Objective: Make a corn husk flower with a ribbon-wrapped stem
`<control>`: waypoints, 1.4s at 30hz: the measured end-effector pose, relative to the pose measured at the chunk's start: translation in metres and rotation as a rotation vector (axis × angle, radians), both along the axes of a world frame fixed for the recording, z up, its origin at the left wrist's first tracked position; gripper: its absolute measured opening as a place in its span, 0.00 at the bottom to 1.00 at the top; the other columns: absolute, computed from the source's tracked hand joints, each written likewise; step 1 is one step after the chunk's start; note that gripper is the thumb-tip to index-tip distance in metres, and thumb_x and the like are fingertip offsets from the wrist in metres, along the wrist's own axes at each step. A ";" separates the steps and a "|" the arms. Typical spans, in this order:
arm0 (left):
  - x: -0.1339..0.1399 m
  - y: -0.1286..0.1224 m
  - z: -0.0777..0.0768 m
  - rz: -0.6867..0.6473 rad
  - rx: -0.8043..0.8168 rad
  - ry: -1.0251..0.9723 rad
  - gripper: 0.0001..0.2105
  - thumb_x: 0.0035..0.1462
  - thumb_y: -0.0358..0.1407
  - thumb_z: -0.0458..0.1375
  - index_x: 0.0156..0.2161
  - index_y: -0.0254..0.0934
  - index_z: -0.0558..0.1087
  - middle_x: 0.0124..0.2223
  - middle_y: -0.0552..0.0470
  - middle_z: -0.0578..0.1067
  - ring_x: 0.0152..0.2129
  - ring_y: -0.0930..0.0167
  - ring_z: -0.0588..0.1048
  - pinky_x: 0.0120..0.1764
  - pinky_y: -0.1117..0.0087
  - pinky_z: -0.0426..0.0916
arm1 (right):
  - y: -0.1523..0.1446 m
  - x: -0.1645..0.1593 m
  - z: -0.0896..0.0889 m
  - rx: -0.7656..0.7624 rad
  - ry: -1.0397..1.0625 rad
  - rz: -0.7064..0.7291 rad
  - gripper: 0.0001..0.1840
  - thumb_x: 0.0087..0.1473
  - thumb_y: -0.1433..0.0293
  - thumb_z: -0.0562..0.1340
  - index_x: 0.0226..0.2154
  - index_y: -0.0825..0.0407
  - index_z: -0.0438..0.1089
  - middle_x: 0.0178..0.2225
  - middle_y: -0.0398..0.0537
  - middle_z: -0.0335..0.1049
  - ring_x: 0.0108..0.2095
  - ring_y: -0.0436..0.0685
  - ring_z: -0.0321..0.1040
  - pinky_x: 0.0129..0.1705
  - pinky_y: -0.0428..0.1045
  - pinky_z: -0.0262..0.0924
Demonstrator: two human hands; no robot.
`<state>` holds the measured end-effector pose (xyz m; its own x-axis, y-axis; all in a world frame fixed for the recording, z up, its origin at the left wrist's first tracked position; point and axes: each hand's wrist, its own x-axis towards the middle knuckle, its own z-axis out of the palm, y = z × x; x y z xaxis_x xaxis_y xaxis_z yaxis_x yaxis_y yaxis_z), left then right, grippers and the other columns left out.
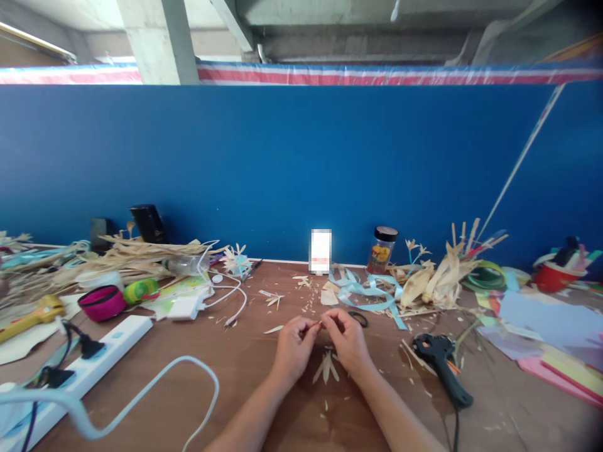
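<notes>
My left hand point(294, 349) and my right hand point(347, 343) meet over the middle of the table, thumbs and fingertips pinched together. Between the fingertips is something small and pale, too small to name. Just below the hands, pale pointed petal-shaped pieces of dried husk point(326, 369) lie on the brown tabletop. A single pale sliver point(273, 329) rests left of my left hand. Behind my right hand shows a black ring-shaped handle point(360, 319), the rest of it hidden. Light blue ribbon point(360, 290) lies in loops beyond it.
A black glue gun point(441, 367) lies on the right, near coloured paper sheets point(551, 326) and dried corn husks point(445, 282). On the left are a white power strip point(113, 355), a looping white cable point(188, 359) and a magenta tape roll point(101, 303). A lidded jar point(380, 251) stands by the blue partition point(282, 163).
</notes>
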<state>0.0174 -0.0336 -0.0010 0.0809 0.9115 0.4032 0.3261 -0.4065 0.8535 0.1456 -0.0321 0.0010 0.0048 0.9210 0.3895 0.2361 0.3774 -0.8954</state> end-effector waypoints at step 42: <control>0.001 0.001 0.000 0.030 -0.057 -0.045 0.09 0.48 0.37 0.53 0.28 0.34 0.74 0.28 0.50 0.75 0.27 0.69 0.72 0.33 0.70 0.65 | 0.003 0.003 -0.003 0.039 0.014 -0.171 0.13 0.52 0.63 0.53 0.23 0.53 0.60 0.19 0.39 0.55 0.22 0.48 0.51 0.24 0.43 0.50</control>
<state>0.0183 -0.0330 -0.0012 0.0361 0.9349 0.3532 0.2979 -0.3474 0.8891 0.1486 -0.0294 -0.0024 0.1656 0.8904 0.4240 0.2876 0.3676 -0.8844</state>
